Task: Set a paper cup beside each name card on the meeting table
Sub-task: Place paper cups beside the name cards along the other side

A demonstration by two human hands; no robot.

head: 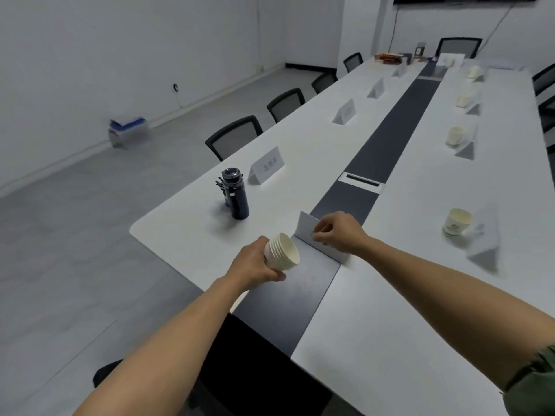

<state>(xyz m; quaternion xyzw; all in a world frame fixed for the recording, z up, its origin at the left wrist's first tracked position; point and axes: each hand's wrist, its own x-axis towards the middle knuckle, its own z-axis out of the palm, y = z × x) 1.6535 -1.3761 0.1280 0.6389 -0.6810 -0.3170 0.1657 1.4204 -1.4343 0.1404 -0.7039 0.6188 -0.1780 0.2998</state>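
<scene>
Left hand (255, 262) is gripping the cup stack (282, 252) at lower centre, while the right hand (338, 232) pinches the name card (307, 225) just beside it. Looks like this seat's next; needs one cup peeled off and set down.

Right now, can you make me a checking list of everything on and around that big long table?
Surface: long white meeting table with a dark centre strip and a cable hatch.
Job's things: stack of paper cups; four cups along the right side, nearest one, each by a name card; left-side cards, nearest, have no cups yet.
Clutter: dark water bottle; blurred items at the far end.
Hands: left hand holds the cup stack tilted; right hand touches the end name card.
Cables: two run down the far wall.
Surroundings: chairs on the left; a box on the floor.
</scene>
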